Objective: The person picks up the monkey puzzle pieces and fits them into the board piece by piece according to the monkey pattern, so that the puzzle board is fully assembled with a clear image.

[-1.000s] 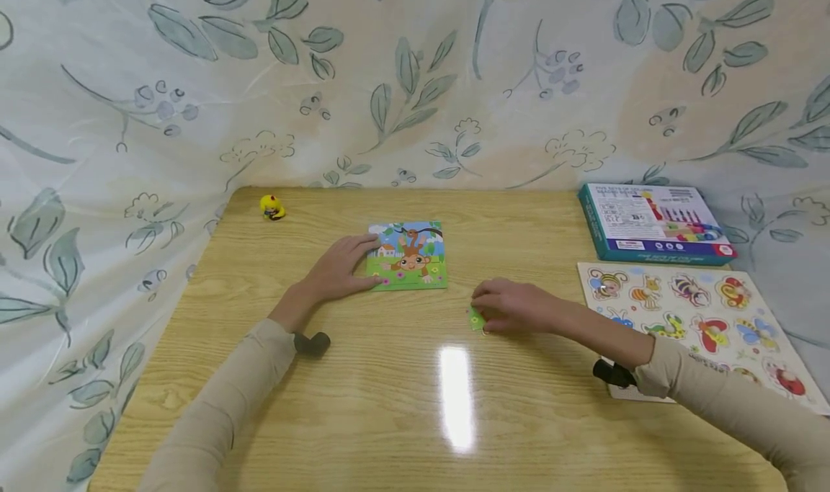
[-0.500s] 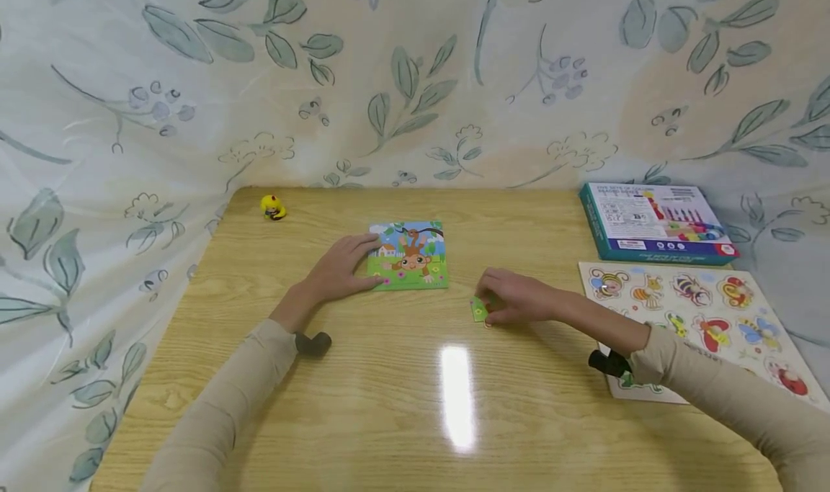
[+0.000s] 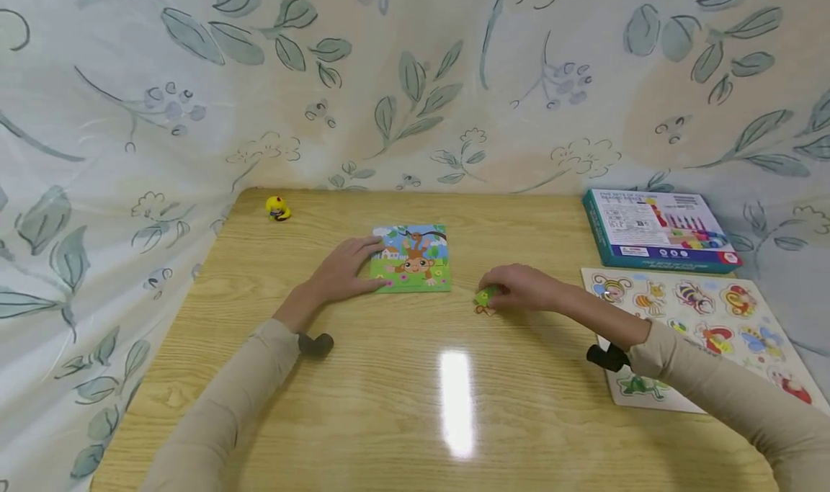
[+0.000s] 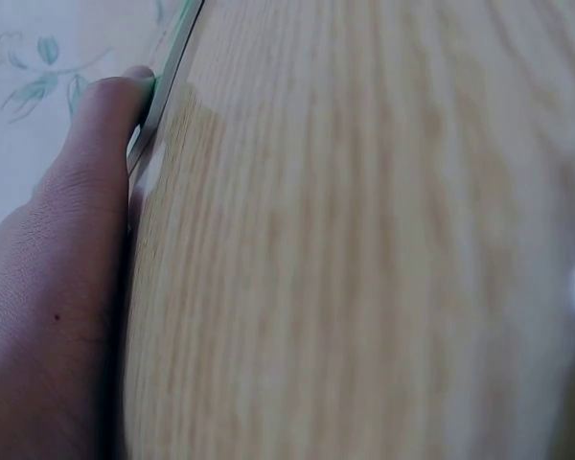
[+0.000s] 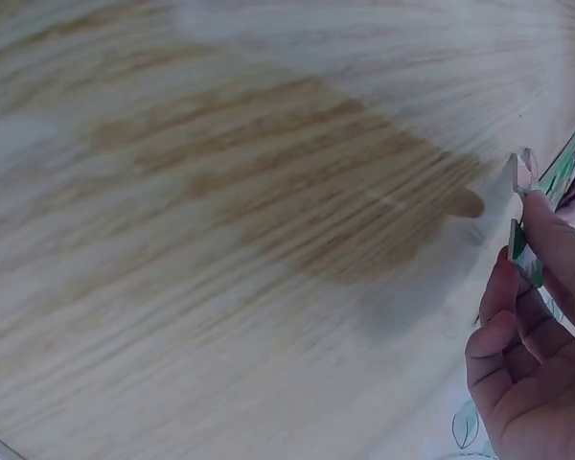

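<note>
A square monkey puzzle [image 3: 413,267] lies on the wooden table in the head view. My left hand [image 3: 337,270] rests at its left side, fingers on the upper left and the thumb [image 4: 105,115] on the lower left edge. To the right of the puzzle, my right hand [image 3: 524,289] pinches a small green puzzle piece [image 3: 484,300] with an orange-brown part low on it. In the right wrist view, thumb and fingers hold that puzzle piece [image 5: 525,257] just over the table; part of it is hidden behind the fingertips.
A pegged insect board [image 3: 655,398] lies at the right, partly under my right forearm. Behind it sits a teal and white box [image 3: 661,227]. A small yellow-haired figurine [image 3: 277,208] stands at the back left. Floral cloth hangs behind the wooden table [image 3: 363,405].
My right hand has moved slightly away from me and turned the green piece, so its orange-brown part now shows at the bottom. The left hand stays on the monkey puzzle.
</note>
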`<state>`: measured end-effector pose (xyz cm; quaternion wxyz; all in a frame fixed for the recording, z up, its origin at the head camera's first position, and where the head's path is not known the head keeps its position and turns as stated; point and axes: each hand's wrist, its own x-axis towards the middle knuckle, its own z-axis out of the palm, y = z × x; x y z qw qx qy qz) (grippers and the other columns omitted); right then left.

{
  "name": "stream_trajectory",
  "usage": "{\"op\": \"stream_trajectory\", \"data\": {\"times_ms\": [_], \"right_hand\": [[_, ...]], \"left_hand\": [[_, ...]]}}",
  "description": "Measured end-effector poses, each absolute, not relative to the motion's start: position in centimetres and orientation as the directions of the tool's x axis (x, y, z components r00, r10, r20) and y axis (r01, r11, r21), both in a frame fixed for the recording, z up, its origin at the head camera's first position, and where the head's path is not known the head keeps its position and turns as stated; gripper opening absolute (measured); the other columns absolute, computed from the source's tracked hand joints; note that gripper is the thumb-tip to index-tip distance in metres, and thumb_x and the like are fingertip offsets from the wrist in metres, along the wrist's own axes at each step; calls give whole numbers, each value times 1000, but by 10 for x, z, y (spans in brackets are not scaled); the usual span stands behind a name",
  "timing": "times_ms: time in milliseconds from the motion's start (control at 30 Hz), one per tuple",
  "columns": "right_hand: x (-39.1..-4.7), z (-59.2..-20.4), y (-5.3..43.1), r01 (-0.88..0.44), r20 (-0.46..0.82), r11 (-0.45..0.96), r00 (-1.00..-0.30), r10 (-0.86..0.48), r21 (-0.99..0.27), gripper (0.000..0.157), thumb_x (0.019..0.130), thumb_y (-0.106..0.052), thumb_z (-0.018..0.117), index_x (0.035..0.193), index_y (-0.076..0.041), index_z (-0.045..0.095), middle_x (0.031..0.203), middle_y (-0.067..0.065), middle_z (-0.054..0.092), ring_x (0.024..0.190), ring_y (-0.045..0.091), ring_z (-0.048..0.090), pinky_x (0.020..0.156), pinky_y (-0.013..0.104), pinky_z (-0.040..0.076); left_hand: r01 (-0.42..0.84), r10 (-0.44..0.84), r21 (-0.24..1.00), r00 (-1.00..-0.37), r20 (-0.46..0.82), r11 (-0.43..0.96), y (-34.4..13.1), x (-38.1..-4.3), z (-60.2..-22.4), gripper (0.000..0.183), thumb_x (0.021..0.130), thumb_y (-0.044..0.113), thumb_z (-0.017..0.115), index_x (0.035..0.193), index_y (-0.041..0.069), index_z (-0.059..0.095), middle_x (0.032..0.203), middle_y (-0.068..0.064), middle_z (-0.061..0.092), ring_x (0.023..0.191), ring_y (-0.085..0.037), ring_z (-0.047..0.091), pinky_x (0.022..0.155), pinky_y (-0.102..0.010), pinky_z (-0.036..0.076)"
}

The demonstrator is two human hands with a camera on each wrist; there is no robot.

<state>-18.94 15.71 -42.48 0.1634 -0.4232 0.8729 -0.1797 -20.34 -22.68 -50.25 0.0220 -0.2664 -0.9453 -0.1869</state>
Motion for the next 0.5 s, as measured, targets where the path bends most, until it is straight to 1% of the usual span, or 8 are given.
{"op": "stream_trajectory", "data": {"times_ms": [67, 167, 233, 300, 400, 500], "right_hand": [[-188, -425, 157, -708, -113, 568, -581, -806, -420, 26, 84, -15, 74, 108, -6, 70, 95, 1, 68, 74, 7, 52, 64, 19, 45], [-186, -423, 155, -742, -75, 567, -582, -810, -357, 24, 82, -16, 77, 103, -8, 72, 92, 2, 64, 76, 10, 54, 64, 20, 47], [-185, -422, 154, -763, -44, 562, -580, -813, -319, 19, 80, -14, 78, 98, -9, 72, 89, 3, 60, 78, 12, 54, 63, 21, 47], [-185, -421, 153, -766, -24, 560, -584, -812, -316, 12, 82, -11, 76, 93, -10, 73, 86, 3, 59, 75, 13, 53, 62, 21, 46], [-188, -419, 150, -756, 7, 553, -593, -805, -351, 5, 86, -7, 70, 91, -8, 71, 84, 4, 60, 72, 13, 53, 61, 23, 47], [-191, -418, 146, -702, 16, 556, -627, -779, -445, 7, 91, -5, 64, 97, -3, 67, 85, 7, 65, 73, 14, 60, 61, 25, 50]], "left_hand": [[515, 496, 343, -856, 147, 786, -226, -204, -503, 79, 85, 64, 58, 148, 18, 41, 156, -2, 37, 143, -25, 35, 120, -45, 26], [520, 497, 347, -853, 160, 780, -226, -204, -503, 79, 85, 63, 59, 147, 18, 41, 155, -2, 37, 142, -25, 35, 120, -46, 26], [522, 497, 351, -852, 165, 777, -226, -204, -503, 78, 85, 62, 60, 147, 18, 42, 155, -2, 38, 142, -25, 36, 120, -46, 27], [523, 498, 349, -851, 166, 777, -227, -203, -504, 78, 85, 61, 60, 147, 18, 41, 155, -2, 38, 142, -25, 36, 120, -46, 27], [526, 501, 344, -849, 166, 778, -227, -203, -505, 78, 85, 61, 60, 147, 18, 41, 155, -2, 38, 142, -25, 36, 120, -46, 27], [528, 502, 344, -848, 168, 777, -227, -202, -504, 78, 85, 62, 61, 147, 19, 41, 155, -2, 38, 142, -26, 36, 120, -46, 27]]}}
